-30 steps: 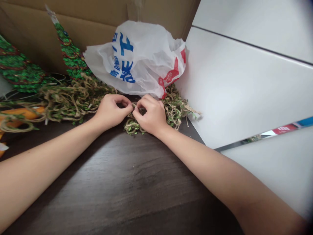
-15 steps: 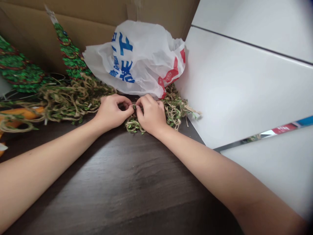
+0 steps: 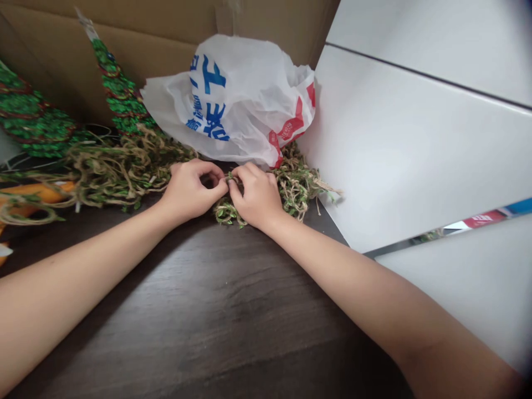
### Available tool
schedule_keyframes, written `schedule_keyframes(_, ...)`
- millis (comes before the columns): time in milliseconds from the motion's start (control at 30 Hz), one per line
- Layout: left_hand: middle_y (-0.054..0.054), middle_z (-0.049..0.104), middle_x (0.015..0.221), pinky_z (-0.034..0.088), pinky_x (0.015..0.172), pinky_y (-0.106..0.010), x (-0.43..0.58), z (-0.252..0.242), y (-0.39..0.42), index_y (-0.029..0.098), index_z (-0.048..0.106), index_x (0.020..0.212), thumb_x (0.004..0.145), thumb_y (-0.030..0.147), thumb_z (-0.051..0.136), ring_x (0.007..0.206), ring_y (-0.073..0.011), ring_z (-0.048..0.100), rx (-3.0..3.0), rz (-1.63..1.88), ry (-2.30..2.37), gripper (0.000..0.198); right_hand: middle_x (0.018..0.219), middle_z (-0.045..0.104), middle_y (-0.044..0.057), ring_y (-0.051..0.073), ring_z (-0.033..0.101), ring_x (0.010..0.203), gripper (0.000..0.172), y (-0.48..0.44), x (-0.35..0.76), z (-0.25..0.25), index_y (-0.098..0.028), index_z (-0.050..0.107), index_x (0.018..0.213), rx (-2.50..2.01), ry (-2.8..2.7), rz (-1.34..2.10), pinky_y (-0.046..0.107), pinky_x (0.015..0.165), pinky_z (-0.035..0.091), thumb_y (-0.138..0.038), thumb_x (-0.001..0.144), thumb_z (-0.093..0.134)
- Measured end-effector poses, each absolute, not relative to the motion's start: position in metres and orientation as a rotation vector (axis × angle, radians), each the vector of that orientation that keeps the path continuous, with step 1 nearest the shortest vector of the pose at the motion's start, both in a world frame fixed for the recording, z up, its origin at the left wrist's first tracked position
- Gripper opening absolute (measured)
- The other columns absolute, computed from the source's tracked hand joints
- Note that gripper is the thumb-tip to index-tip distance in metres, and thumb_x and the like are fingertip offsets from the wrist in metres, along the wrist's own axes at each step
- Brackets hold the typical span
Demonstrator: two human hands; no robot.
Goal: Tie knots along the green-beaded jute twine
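My left hand (image 3: 192,188) pinches a bit of twine with small green leaves between thumb and fingertips. Close beside it, my right hand (image 3: 257,194) has its thumb and fingers closed on the same leafy twine. Under and behind the right hand lies a tangled heap of leafy twine garland (image 3: 296,185), partly hidden by that hand. A larger tangle of the twine garland (image 3: 120,172) spreads to the left of my left hand. Just behind both hands sits a crumpled white plastic bag (image 3: 253,94) with blue and red print.
Two small green tinsel trees (image 3: 124,102) stand at the back left before a cardboard box (image 3: 158,33). An orange object (image 3: 39,191) lies at the left edge. White panels (image 3: 394,144) border the dark wooden surface (image 3: 199,310) on the right.
My fingertips have shifted slightly, the right fingers closing a little nearer the left ones. The bag, trees and twine heaps stay where they were.
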State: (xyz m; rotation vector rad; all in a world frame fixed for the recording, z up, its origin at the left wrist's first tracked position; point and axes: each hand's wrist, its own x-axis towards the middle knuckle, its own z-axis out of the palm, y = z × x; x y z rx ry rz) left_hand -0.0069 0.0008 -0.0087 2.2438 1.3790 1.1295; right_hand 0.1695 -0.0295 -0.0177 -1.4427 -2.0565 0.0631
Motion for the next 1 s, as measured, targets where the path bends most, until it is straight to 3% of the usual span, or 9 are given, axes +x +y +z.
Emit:
schedule_keyframes(133, -0.003, 0.08, 0.084, 0.056, 0.093, -0.038, -0.0064, -0.0072, -0.0002, 0.023, 0.072, 0.076, 0.083, 0.038, 0.064, 0.087, -0.0247, 0.074, 2.241, 1.116, 1.453, 0.018, 0.125, 0.076, 0.009, 0.028, 0.067, 0.122, 0.03, -0.0316, 0.1706, -0.0158, -0.024, 0.076, 0.12, -1.416, -2.077, 0.045, 0.044, 0.103, 0.042, -0.029, 0.113, 0.048)
schedule_keyframes(367, -0.004, 0.08, 0.087, 0.055, 0.088, -0.038, -0.0076, -0.0075, 0.0026, 0.023, 0.071, 0.081, 0.092, 0.047, 0.059, 0.084, -0.0244, 0.071, 2.201, 1.113, 1.375, 0.029, 0.119, 0.076, 0.006, 0.024, 0.068, 0.117, 0.032, -0.0284, 0.1727, -0.0209, -0.028, 0.08, 0.125, -1.347, -1.99, 0.049, 0.042, 0.104, 0.044, -0.032, 0.114, 0.05)
schedule_keyframes(633, -0.004, 0.075, 0.084, 0.053, 0.089, -0.037, -0.0082, -0.0102, 0.005, 0.023, 0.067, 0.083, 0.095, 0.045, 0.057, 0.087, -0.0246, 0.068, 2.175, 1.144, 1.392, 0.027, 0.122, 0.072, 0.01, 0.024, 0.067, 0.113, 0.033, -0.0261, 0.1731, -0.0213, -0.023, 0.073, 0.119, -1.296, -1.933, 0.05, 0.04, 0.103, 0.049, -0.032, 0.114, 0.042)
schedule_keyframes(833, -0.007, 0.077, 0.089, 0.049, 0.102, -0.047, -0.0063, -0.0098, 0.0017, 0.023, 0.069, 0.084, 0.095, 0.04, 0.058, 0.101, -0.0301, 0.069, 2.259, 1.117, 1.524, 0.024, 0.126, 0.073, 0.01, 0.026, 0.066, 0.121, 0.022, -0.0274, 0.1701, -0.0197, -0.022, 0.07, 0.119, -1.367, -1.927, 0.084, 0.042, 0.106, 0.048, -0.028, 0.108, 0.052)
schedule_keyframes(1000, -0.009, 0.08, 0.095, 0.042, 0.11, -0.056, -0.0029, -0.0098, -0.0033, 0.024, 0.071, 0.084, 0.095, 0.039, 0.059, 0.11, -0.0344, 0.069, 2.392, 1.071, 1.515, 0.022, 0.124, 0.074, 0.008, 0.026, 0.066, 0.122, 0.028, -0.0283, 0.1708, -0.019, -0.024, 0.073, 0.112, -1.375, -1.984, 0.086, 0.042, 0.106, 0.046, -0.034, 0.113, 0.047)
